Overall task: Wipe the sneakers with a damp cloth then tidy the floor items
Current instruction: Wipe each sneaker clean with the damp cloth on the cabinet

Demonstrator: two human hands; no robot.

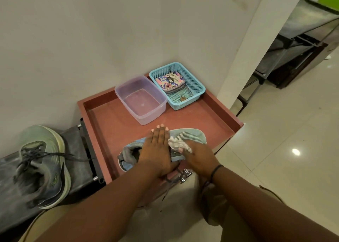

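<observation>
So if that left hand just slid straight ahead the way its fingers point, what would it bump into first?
Probably the clear lilac plastic tub: the left hand lies flat on the blue sneaker, fingers aimed at it.

- Bare strip of the red-brown rimmed tabletop (102,120) lies open left of the clear rectangular plastic tub (141,99).
- Tub and blue perforated plastic basket (177,85) block the far corner against 2 walls.

The rimmed reddish-brown counter (110,120) carries a translucent purple plastic tub (140,99), a turquoise perforated plastic basket (195,87) and a light-blue sneaker (194,134).
</observation>
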